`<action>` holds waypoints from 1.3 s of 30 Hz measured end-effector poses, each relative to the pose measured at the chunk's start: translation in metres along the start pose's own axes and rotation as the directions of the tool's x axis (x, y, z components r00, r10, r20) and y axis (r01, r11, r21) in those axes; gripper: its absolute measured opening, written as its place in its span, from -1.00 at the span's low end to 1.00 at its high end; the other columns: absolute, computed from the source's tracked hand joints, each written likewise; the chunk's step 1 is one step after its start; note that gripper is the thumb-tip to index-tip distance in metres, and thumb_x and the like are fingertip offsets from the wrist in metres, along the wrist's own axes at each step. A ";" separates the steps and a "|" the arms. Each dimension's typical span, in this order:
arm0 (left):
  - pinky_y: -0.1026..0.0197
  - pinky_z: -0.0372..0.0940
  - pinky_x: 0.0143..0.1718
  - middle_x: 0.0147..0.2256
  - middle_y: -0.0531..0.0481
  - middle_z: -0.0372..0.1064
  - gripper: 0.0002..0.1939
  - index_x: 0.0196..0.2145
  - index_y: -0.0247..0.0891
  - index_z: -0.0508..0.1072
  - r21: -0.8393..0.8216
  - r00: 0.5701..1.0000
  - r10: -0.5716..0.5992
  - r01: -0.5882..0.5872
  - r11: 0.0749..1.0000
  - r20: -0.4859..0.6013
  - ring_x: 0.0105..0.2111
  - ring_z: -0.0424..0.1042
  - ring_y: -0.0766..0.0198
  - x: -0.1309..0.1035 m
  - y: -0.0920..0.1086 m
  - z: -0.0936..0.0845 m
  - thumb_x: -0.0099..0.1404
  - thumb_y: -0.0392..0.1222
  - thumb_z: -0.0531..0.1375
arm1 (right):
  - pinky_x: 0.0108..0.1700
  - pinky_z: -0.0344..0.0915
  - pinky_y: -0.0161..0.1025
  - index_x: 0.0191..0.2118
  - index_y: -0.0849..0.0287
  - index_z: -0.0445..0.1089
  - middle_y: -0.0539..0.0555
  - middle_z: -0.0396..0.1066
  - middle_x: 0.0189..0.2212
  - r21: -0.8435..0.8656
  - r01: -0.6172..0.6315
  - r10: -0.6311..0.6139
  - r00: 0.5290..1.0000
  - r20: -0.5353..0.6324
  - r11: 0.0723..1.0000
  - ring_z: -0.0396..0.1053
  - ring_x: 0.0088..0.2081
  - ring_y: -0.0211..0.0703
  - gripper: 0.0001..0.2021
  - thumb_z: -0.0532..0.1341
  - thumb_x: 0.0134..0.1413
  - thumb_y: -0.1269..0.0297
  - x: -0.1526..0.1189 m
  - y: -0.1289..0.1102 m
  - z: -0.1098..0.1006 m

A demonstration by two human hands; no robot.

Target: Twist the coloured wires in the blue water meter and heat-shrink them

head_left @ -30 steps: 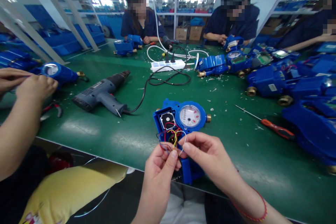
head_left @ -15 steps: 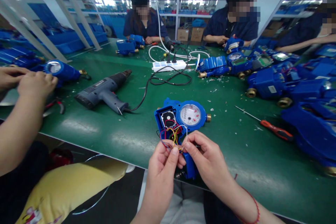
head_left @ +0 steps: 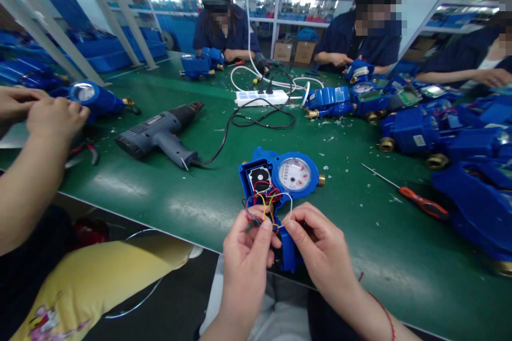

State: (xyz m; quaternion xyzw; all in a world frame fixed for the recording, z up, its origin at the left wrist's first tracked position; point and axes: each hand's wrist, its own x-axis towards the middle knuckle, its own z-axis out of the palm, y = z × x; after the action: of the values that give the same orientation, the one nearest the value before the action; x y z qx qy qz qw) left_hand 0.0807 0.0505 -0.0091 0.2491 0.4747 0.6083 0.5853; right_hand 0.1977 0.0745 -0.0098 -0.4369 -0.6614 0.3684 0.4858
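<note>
A blue water meter [head_left: 295, 175] with a round dial and brass fitting lies on the green table in front of me, its square housing uncovered. Thin red, yellow and white wires [head_left: 264, 200] come out of that housing. My left hand [head_left: 250, 245] pinches a bundle of these wires between thumb and fingers. Close beside it, my right hand [head_left: 316, 237] pinches the white wire [head_left: 291, 203], which arches up from the housing. Under and between my hands a blue plastic part [head_left: 288, 253] sits at the table edge. The wire ends at my fingertips are mostly hidden.
A grey heat gun [head_left: 160, 133] lies to the left, its black cord running to a white power strip [head_left: 262, 98]. On the right are a screwdriver [head_left: 424, 202] and several blue meters [head_left: 416, 128]. A co-worker's hands [head_left: 56, 117] work at far left; other people sit opposite.
My hands have drawn slightly apart, and the white wire now arches further right with my right hand. The whole view has shifted a little.
</note>
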 end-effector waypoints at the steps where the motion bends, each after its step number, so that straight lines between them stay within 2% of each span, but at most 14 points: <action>1: 0.51 0.01 -0.70 -0.64 0.17 0.28 -0.76 -0.29 -0.25 0.36 -0.024 1.000 -0.004 0.005 1.000 0.008 -0.70 0.13 0.51 0.000 -0.001 0.000 0.22 -0.07 0.29 | -0.38 0.19 -0.34 -0.42 0.17 0.35 -0.01 0.28 -0.46 0.011 -0.021 0.021 1.000 0.000 1.000 0.27 -0.42 -0.26 -0.80 0.17 0.26 0.28 0.000 0.001 0.000; 6: 0.51 0.03 -0.66 -0.66 0.23 0.20 -0.78 -0.35 -0.22 0.30 -0.083 0.999 -0.012 0.015 0.996 0.035 -0.70 0.12 0.52 0.000 -0.005 0.000 0.27 -0.07 0.25 | -0.43 0.19 -0.36 -0.42 0.19 0.35 -0.02 0.28 -0.50 0.073 -0.134 0.132 0.991 0.026 0.988 0.26 -0.44 -0.27 -0.76 0.14 0.26 0.22 0.000 0.002 0.001; 11: 0.49 0.04 -0.64 -0.64 0.19 0.23 -0.79 -0.37 -0.28 0.39 0.047 0.999 -0.020 0.018 0.999 0.039 -0.65 0.18 0.50 0.004 0.003 -0.003 0.15 -0.14 0.33 | -0.42 0.19 -0.38 -0.40 0.19 0.34 -0.03 0.28 -0.49 0.100 -0.154 0.151 0.988 0.040 0.983 0.24 -0.45 -0.29 -0.77 0.15 0.26 0.22 -0.001 0.002 0.003; 15: 0.46 0.05 -0.64 -0.66 0.17 0.23 -0.78 -0.38 -0.32 0.45 0.122 0.995 -0.062 0.052 0.991 0.076 -0.66 0.18 0.49 0.006 0.007 -0.004 0.09 -0.15 0.35 | -0.39 0.20 -0.35 -0.41 0.18 0.34 -0.01 0.27 -0.46 0.104 -0.121 0.115 0.991 0.069 0.987 0.26 -0.41 -0.26 -0.77 0.15 0.27 0.21 0.001 0.001 0.000; 19: 0.47 -0.02 -0.68 -0.64 0.18 0.18 -0.78 -0.43 -0.29 0.41 0.149 0.995 -0.039 0.025 0.989 0.089 -0.66 0.11 0.50 0.006 0.007 -0.004 0.16 -0.08 0.29 | -0.34 0.19 -0.35 -0.39 0.18 0.34 -0.01 0.27 -0.43 0.076 -0.023 0.015 0.995 0.097 0.997 0.25 -0.38 -0.28 -0.80 0.13 0.29 0.29 0.002 0.000 -0.004; 23: 0.45 0.01 -0.66 -0.70 0.21 0.16 -0.77 -0.43 -0.28 0.37 0.194 0.993 -0.034 0.011 0.981 0.114 -0.70 0.10 0.49 0.006 0.009 -0.003 0.23 -0.06 0.22 | -0.40 0.16 -0.38 -0.40 0.18 0.31 -0.04 0.24 -0.47 0.130 -0.079 0.062 0.990 0.126 0.988 0.21 -0.43 -0.31 -0.79 0.13 0.30 0.28 0.002 0.001 -0.005; 27: 0.42 0.04 -0.67 -0.66 0.19 0.17 -0.79 -0.46 -0.30 0.40 0.236 0.997 0.006 -0.024 0.972 0.080 -0.70 0.13 0.48 0.008 0.011 -0.003 0.16 -0.09 0.25 | -0.43 0.14 -0.40 -0.40 0.18 0.31 -0.05 0.22 -0.48 0.146 -0.098 0.075 0.986 0.152 0.984 0.18 -0.45 -0.32 -0.77 0.13 0.31 0.26 0.003 0.001 -0.006; 31: 0.40 0.02 -0.68 -0.64 0.16 0.21 -0.79 -0.49 -0.32 0.44 0.271 0.998 0.005 -0.020 0.962 0.057 -0.68 0.10 0.47 0.013 0.011 -0.004 0.10 -0.10 0.27 | -0.31 0.17 -0.38 -0.36 0.19 0.35 -0.02 0.26 -0.42 0.100 0.004 -0.028 0.969 0.245 0.995 0.23 -0.36 -0.30 -0.82 0.14 0.30 0.32 0.007 0.000 -0.011; 33: 0.39 0.09 -0.62 -0.61 0.12 0.28 -0.81 -0.50 -0.33 0.45 0.279 0.998 0.014 -0.029 0.960 0.053 -0.64 0.16 0.45 0.015 0.010 -0.004 0.08 -0.12 0.28 | -0.29 0.17 -0.37 -0.36 0.19 0.35 -0.01 0.27 -0.41 0.080 0.038 -0.058 0.961 0.269 0.996 0.24 -0.35 -0.29 -0.83 0.15 0.30 0.33 0.009 -0.001 -0.012; 36: 0.37 0.16 -0.54 -0.57 0.08 0.34 -0.83 -0.48 -0.33 0.48 0.252 0.997 0.023 -0.040 0.967 0.068 -0.58 0.22 0.42 0.017 0.008 -0.004 0.09 -0.14 0.27 | -0.37 0.16 -0.39 -0.41 0.20 0.34 -0.03 0.25 -0.46 0.090 -0.053 0.034 0.979 0.201 0.995 0.20 -0.41 -0.31 -0.79 0.17 0.27 0.27 0.010 -0.001 -0.011; 39: 0.39 0.01 -0.64 -0.64 0.18 0.20 -0.85 -0.43 -0.33 0.51 0.221 0.997 0.008 -0.026 0.975 0.083 -0.66 0.04 0.48 0.016 0.009 -0.004 0.11 -0.16 0.26 | -0.51 0.08 -0.41 -0.44 0.21 0.31 -0.07 0.18 -0.55 0.102 -0.148 0.132 0.980 0.145 0.984 0.09 -0.52 -0.35 -0.75 0.17 0.26 0.22 0.010 0.001 -0.008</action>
State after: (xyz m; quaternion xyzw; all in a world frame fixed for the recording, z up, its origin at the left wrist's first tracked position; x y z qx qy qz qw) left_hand 0.0699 0.0659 -0.0074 0.3415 0.5132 0.5459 0.5675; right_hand 0.2045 0.0848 -0.0050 -0.4279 -0.6393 0.4675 0.4354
